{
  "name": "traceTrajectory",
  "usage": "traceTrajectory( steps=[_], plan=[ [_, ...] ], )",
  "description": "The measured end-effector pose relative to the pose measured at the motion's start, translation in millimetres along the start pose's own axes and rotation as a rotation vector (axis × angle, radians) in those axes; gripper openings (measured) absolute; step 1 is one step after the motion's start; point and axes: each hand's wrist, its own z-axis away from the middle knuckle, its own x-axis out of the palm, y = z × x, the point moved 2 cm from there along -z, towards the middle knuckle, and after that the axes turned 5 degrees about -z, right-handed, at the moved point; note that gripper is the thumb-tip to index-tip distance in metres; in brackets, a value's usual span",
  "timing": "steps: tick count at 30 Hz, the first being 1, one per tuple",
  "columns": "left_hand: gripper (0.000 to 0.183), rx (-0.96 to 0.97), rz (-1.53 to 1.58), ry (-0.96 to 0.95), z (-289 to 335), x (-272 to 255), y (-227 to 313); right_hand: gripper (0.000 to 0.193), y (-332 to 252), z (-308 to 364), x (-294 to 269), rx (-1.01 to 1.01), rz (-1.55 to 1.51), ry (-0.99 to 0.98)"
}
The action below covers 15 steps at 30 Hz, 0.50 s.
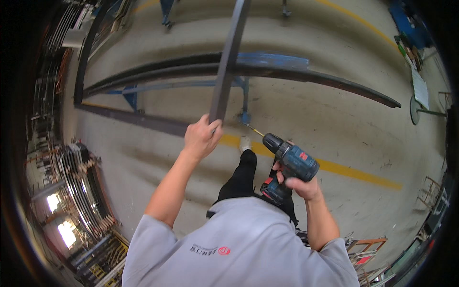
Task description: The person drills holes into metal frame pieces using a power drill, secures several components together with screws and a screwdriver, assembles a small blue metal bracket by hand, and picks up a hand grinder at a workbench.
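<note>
My left hand (202, 137) is closed round the near corner of a dark metal frame (226, 71), where a long upright-running bar meets a bar from the left. In my right hand (301, 184) is a dark blue cordless drill (297, 160), gripped by its handle, with the battery at the bottom. A long thin bit (256, 130) sticks out of its chuck and points up and left, toward the frame corner. From this view, the bit's tip appears apart from the bar.
Under the frame stands a blue trestle (246, 95) with dark padded rails (334, 82). A yellow line (354, 174) crosses the grey floor. Racks of metal profiles (83, 186) line the left. At the far right are a round-based stand (415, 110) and blue equipment (409, 21).
</note>
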Motion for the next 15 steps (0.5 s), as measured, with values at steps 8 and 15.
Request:
traceTrajectory(
  steps=[8, 15],
  plan=[
    [0.016, -0.064, -0.005, -0.091, 7, -9, 2, 0.06, 155, -59, -271, -0.046, -0.293, 0.515],
    [0.017, -0.029, -0.223, -0.035, 8, -9, 5, 0.03, 306, -197, -486, 0.027, -0.185, 0.962]
  ],
)
